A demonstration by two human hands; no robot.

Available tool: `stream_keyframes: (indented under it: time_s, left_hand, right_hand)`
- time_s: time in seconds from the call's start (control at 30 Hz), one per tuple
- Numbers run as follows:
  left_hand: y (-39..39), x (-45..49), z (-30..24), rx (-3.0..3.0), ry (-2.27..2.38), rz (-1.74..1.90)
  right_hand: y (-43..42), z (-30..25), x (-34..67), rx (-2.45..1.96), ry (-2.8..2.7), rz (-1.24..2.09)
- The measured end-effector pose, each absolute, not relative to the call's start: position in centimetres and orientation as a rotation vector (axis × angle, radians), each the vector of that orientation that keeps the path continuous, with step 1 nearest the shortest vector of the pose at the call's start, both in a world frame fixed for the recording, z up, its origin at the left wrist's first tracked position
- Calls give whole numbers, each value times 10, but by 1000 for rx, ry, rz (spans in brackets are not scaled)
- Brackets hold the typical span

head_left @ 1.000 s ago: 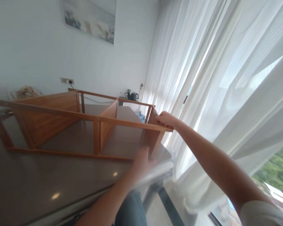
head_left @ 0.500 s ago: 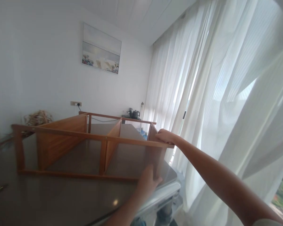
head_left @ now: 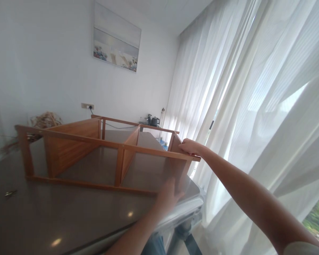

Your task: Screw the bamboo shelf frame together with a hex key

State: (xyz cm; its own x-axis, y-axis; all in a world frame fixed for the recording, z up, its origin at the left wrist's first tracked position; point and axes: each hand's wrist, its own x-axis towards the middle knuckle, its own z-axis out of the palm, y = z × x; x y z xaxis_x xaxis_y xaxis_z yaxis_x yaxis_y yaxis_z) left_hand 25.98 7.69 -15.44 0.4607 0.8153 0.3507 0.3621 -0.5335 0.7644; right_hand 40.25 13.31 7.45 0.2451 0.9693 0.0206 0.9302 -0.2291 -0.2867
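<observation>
A brown wooden shelf rack [head_left: 82, 139] lies on its side on the dark glossy table [head_left: 77, 219]. Its slatted shelf boards stand upright between the long rails. My right hand [head_left: 190, 146] is closed over the upper near rail at the rack's right end, beside the last board. Lower down, my left hand [head_left: 168, 196] is at the bottom right corner of the rack, smeared by motion. Its thumb points right, but its other fingers do not show clearly, so their grip on the frame cannot be made out.
A small metallic piece [head_left: 10, 193] lies on the table at the left. Sheer white curtains [head_left: 228, 106] hang along the right side. Behind the rack are a black kettle [head_left: 155, 121] and a bundle of dried plants [head_left: 46, 121]. The table's rounded edge [head_left: 186, 209] passes below my left hand.
My view has shifted, so the rack and table sit higher in the picture. My right hand stays on the same rail end; my left hand remains blurred by the lower corner.
</observation>
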Motion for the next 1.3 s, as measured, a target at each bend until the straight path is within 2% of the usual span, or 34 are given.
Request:
stream_keyframes:
  time_s: [0.3, 0.8, 1.1, 1.3]
  left_hand:
    - [96, 274, -192, 2119, 981, 1001]
    - [85, 264, -168, 2161, 998, 1022]
    - [78, 259, -157, 2175, 1017, 1032]
    - [78, 256, -156, 2122, 959, 1094]
  right_hand:
    - [127, 77, 404, -2274, -1758, 366]
    - [120, 76, 405, -2144, -1671, 521]
    - [80, 76, 431, -1718, -1492, 497]
    - [22, 31, 438, -1428, -1250, 412]
